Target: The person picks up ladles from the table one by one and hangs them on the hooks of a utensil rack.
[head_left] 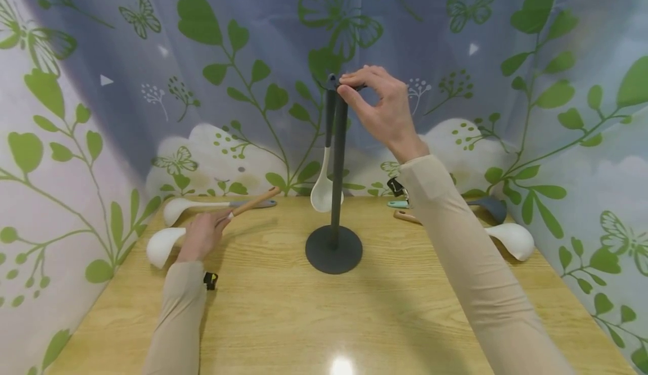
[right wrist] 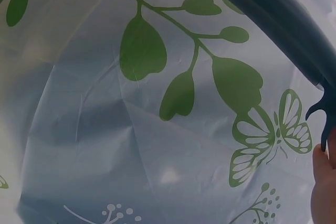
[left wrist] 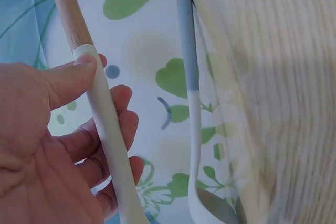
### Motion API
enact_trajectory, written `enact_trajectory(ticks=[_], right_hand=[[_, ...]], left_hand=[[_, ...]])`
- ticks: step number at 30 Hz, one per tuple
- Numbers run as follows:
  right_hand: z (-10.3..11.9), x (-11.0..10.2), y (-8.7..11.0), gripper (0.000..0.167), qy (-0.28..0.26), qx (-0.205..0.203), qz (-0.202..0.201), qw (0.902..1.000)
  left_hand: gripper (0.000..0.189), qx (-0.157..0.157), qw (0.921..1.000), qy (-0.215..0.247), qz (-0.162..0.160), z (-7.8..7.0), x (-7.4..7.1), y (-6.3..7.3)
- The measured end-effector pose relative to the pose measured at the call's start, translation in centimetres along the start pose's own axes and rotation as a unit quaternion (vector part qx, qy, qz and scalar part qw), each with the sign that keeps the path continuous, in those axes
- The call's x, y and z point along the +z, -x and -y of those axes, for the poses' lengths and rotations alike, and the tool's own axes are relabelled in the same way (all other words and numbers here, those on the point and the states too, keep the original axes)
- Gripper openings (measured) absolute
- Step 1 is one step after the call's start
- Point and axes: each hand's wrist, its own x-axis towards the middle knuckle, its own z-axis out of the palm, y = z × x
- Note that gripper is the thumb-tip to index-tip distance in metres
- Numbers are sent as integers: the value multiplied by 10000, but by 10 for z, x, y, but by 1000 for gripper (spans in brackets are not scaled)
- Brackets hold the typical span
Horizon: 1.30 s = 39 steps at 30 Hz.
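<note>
My left hand (head_left: 202, 234) grips a white ladle with a wooden handle (head_left: 255, 201) by its pale shaft, thumb on one side and fingers round the other. Its handle slants up above the table, and its bowl (head_left: 163, 247) is at the left. With thumb and fingertips, my right hand (head_left: 382, 102) pinches the hook top of a black stand (head_left: 338, 167). A dark hook (right wrist: 326, 111) meets the fingertips at the edge of the right wrist view. From the stand's other side hangs a white ladle with a dark handle (head_left: 326, 158), bowl down.
Behind the left hand lies a white ladle with a grey-blue handle (left wrist: 194, 103). At the right lie a dark ladle bowl (head_left: 492, 209), a white ladle bowl (head_left: 513, 241), a mint handle (head_left: 397, 204) and a wooden handle (head_left: 406, 216). A patterned curtain (head_left: 243, 43) encloses the wooden table (head_left: 283, 319).
</note>
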Motion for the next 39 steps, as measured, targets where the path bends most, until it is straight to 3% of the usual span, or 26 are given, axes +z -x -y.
enact_trajectory(ticks=[6,23,33,39], right_hand=[[-1,-1,1,17,99,-42,32,9999],[0,-1,1,18,102,-113,37,9999],[0,0,-1,19,157,-39,79,9998],[0,0,0,18,202,-9,100,9997]], left_hand=[[37,212,9992,-103,-325,-7,1,-2],[35,666,9907,469,-1092,-24,3,-9],[38,622,9868,993,-1114,-33,-3,-9],[39,696,9830,1112,-1284,-41,-5,-9]])
